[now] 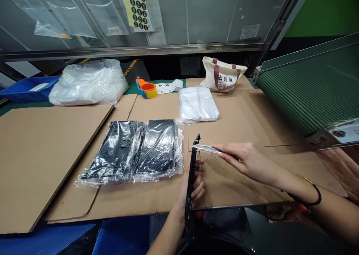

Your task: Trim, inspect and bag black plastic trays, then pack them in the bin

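Note:
My left hand grips a long black plastic panel, held on edge and upright, its lower end running down out of view. My right hand pinches a flat metal blade, whose tip touches or nearly touches the panel's upper part. Beyond the left hand, two black parts in clear plastic wrap lie on a brown cardboard sheet. A bundle of clear bags tied with a strap lies farther back.
Behind stand an orange-and-yellow tape dispenser, a canvas tote bag, a large white plastic bag and a blue bin. Another cardboard sheet lies left. A green conveyor belt rises at right.

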Available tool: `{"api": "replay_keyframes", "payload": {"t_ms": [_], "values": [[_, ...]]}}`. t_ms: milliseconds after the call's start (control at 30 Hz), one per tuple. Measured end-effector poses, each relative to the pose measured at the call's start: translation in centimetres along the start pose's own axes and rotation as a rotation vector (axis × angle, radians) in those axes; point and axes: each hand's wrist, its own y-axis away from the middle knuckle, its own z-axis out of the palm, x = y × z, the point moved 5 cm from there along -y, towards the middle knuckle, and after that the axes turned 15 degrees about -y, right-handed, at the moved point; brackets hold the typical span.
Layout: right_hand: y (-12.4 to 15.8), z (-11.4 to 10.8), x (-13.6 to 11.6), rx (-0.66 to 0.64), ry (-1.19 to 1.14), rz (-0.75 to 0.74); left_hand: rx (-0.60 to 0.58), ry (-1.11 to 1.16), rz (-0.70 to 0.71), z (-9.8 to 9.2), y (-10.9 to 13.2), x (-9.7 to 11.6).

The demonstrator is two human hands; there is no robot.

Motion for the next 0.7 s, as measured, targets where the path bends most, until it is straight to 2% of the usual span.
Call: {"api": "replay_keyframes", "payload": {"t_ms": [200, 367, 700], "values": [[-0.29, -0.51, 0.55, 0.027, 0.037, 0.018, 0.105, -0.028, -0.023, -0.17, 0.40, -0.15], [-0.15, -0.40, 0.43, 0.013, 0.030, 0.017, 0.114, -0.033, -0.065, -0.11, 0.37, -0.20], [-0.07, -0.43, 0.33, 0.011, 0.045, 0.004, 0.119, -0.005, -0.020, -1.01, 0.21, -0.90]]}}
